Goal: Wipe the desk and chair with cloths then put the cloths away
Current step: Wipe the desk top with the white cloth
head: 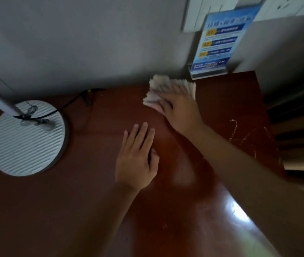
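A dark reddish-brown desk (91,201) fills the lower part of the head view. My right hand (180,108) presses flat on a pale, folded cloth (156,89) at the desk's far edge, close to the wall. My left hand (138,156) rests palm down on the desk surface, fingers slightly spread, holding nothing, nearer to me and left of my right forearm. The chair is not visible.
A round white ribbed lamp base (27,141) with a slanted pole and a black cable (69,102) stands at the left. A blue sign in a clear stand (220,45) sits at the back right against the grey wall. The desk's right edge (266,112) drops off beside curtains.
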